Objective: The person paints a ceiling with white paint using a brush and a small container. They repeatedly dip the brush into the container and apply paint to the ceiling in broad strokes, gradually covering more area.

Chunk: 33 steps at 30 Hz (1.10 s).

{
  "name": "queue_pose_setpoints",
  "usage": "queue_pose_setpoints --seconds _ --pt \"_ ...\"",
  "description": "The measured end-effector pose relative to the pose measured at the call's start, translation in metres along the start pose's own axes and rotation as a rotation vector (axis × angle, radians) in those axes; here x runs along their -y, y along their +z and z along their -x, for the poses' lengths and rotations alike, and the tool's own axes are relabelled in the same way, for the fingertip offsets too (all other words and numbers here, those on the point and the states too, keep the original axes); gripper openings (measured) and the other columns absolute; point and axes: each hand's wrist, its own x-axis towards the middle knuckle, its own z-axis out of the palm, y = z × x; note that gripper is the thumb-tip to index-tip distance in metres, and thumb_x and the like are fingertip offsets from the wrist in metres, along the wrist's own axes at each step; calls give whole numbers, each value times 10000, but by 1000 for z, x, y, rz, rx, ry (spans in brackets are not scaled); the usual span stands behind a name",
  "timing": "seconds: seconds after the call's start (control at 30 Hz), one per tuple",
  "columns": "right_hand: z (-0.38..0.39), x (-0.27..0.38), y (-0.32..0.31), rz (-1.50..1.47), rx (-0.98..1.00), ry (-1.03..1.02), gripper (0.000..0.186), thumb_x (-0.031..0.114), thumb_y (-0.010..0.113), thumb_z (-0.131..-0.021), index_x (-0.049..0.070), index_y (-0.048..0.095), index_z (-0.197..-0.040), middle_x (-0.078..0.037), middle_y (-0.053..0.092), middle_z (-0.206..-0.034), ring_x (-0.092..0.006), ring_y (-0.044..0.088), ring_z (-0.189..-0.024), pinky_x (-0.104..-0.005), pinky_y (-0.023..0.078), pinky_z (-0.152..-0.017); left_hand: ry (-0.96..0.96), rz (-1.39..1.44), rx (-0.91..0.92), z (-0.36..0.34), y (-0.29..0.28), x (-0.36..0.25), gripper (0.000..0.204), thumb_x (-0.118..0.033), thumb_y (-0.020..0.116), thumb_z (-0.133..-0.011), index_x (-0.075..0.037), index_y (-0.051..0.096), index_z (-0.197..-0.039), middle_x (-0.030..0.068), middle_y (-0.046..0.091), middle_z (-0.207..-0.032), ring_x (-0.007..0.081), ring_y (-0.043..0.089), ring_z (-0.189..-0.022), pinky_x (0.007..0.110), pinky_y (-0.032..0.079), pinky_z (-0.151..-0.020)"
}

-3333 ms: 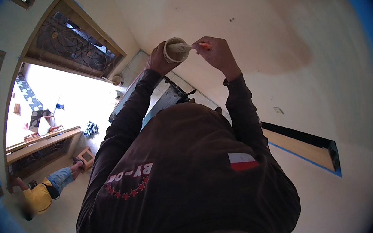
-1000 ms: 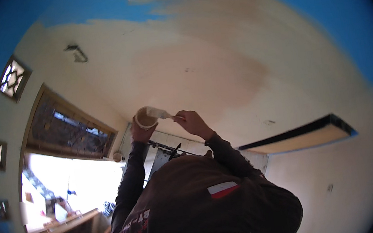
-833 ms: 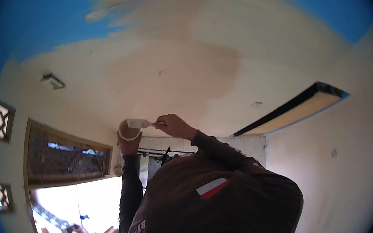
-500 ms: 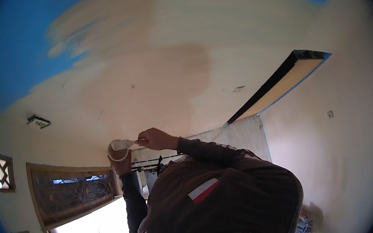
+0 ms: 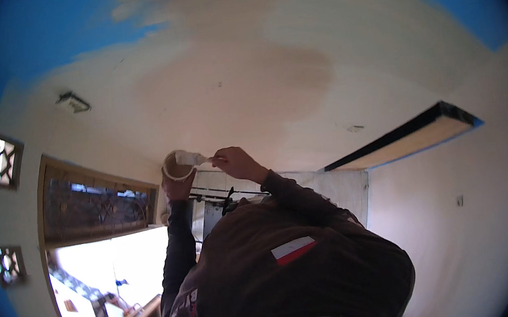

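My left hand grips a round pale container with light paint inside, its open top facing me. My right hand pinches the handle of a paintbrush, whose paint-coated head lies over the container's mouth and seems to touch its rim. Both hands are at mid-height, left of centre, above my dark sleeves and shirt. Behind them is a broad painted surface in cream and darker beige, with blue patches at its edges.
A wooden-framed window panel with grille sits at left above a bright opening. Small lattice vents line the left wall. A long black-edged recess or shelf is at right. A small fitting is on the painted surface.
My view has swung over the blue-and-cream surface, and the co-worker in yellow has left it. My hands still hold container and brush, now lower and further left in frame than 3.3 seconds ago.
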Motion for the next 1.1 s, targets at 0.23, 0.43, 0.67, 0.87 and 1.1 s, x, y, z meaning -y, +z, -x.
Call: queue_pose_setpoints --seconds 0.23,0.43,0.67,0.87,1.1 --pt "0 17 -9 -37 28 16 348 327 618 -992 2 741 -959 -156 729 -831 -281 687 -728 -385 532 -696 8 15 -31 2 -2 -11 863 -373 943 -649 -67 505 -1326 171 656 -1233 352 655 -1136 460 541 -941" --pt "-4 11 -6 -40 34 11 357 327 605 -1009 -2 734 -958 -142 730 -820 -239 669 -715 -361 518 -681 2 51 -22 -1 -5 -8 857 -385 940 -652 -70 508 -1323 172 660 -1233 341 658 -1140 455 546 -937" --pt "-4 23 -13 -30 92 135 397 372 594 -1003 10 739 -934 -175 714 -804 -277 693 -742 -388 532 -713 12 86 -9 -2 -11 -14 837 -372 928 -674 -64 512 -1331 172 665 -1232 343 668 -1135 449 559 -927" --pt "-3 16 -14 -48 111 124 403 364 585 -1014 -1 729 -925 -135 664 -708 -232 628 -648 -373 494 -641 44 148 -17 -3 -9 -9 852 -397 932 -667 -56 503 -1320 174 671 -1213 348 676 -1115 452 564 -917" --pt "-2 21 -17 -192 110 201 400 364 586 -1020 4 725 -918 -25 513 -607 -119 483 -560 -310 404 -544 25 118 -30 -4 -7 -3 875 -401 938 -656 -48 499 -1325 171 671 -1211 344 676 -1112 450 562 -923"
